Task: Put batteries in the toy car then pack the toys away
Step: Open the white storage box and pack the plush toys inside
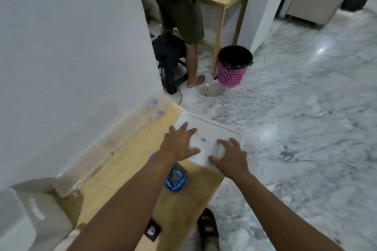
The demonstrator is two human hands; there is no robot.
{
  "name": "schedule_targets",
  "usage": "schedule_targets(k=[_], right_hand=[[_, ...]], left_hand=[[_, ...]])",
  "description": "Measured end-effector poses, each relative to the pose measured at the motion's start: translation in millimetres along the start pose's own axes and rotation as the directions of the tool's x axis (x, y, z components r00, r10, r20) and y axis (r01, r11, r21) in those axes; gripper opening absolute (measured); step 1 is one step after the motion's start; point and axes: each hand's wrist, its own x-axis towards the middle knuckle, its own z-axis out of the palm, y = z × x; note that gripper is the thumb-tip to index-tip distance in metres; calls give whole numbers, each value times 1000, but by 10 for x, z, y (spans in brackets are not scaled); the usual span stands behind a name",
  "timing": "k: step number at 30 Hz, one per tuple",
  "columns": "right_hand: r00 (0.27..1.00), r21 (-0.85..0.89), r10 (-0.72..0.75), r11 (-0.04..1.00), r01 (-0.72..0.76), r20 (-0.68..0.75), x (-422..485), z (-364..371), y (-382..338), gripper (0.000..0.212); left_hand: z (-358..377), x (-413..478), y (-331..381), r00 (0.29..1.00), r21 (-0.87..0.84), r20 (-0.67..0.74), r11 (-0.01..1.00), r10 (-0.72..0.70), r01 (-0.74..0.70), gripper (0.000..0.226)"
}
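left hand (179, 142) spread flat on white lid (214, 126) | right hand (228, 157) likewise

Readable text: none; every mark is too blurred or too small to make out.
White lid (206, 128): a small dark printed mark near its middle, illegible.
Clear plastic box (156, 101) by the wall: blue and white patches, no letters to be told.
Small dark square object (152, 230): a pale mark on top, illegible.
Black sandal (208, 228): a pale mark on the strap, illegible.
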Motion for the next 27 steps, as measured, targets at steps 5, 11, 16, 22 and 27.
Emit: schedule_targets(k=[5,11,16,22,27], right_hand=[[996,-10,45,999,-45,82,208,264,218,79],[992,-194,46,981,-23,116,144,319,221,74],[992,-435,-109,891,129,71,116,65,-43,72],[788,-419,-550,670,614,276,-204,418,-1086,52],[499,-205,-652,475,856,572,-1209,1245,-1965,50]], left_hand=[[373,472,-218,992,-83,125,997,18,-8,97],[446,480,-268,994,-56,108,998,17,-11,87],[236,23,-323,995,-333,-87,943,-40,9,65],[301,-1351,-835,877,-518,-394,855,-276,37,43],[795,-2907,-1412,609,-551,-592,817,-528,173,30]])
